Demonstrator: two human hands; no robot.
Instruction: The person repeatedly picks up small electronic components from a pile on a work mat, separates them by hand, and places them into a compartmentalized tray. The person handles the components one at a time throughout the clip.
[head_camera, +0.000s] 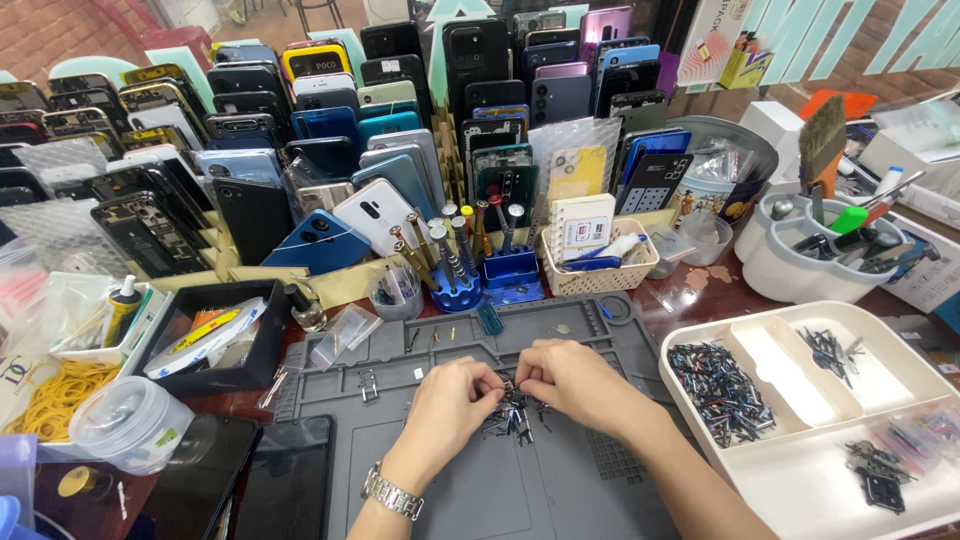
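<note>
Small heap of dark metal phone parts (515, 412), thin strips and tiny brackets, lying near the middle of a grey silicone repair mat (560, 480) at the front of the bench. Probably very light, stiff, slippery and easily scattered or bent; best taken one piece at a time, by the edges, between fingertip and thumb.

Left hand (450, 405) resting on the mat just left of the heap, fingers curled inward, thumb and forefinger pinching at a piece at the heap's top edge; metal watch (391, 493) on that wrist. Right hand (570, 378) just right of the heap, fingers bunched likewise, tips nipping at the same spot, nearly touching those of the left hand. Exact piece held too small to tell.

At the bench's right edge, a white divided tray (800, 470): more small dark parts piled in its left compartment, a few in others. Behind the mat, a blue screwdriver stand (480, 265) with upright drivers, and beside it a cream woven basket (590, 275). Toward the back edge, rows of phone back covers and housings (330, 130) standing on racks in many colours. At the left edge, a black box (215, 335), yellow rubber bands (55, 395) and a clear lidded tub (125, 420). Two dark phones (250, 480) lying flat at the front left corner. White tool caddy (810, 255) at the right rear.
</note>
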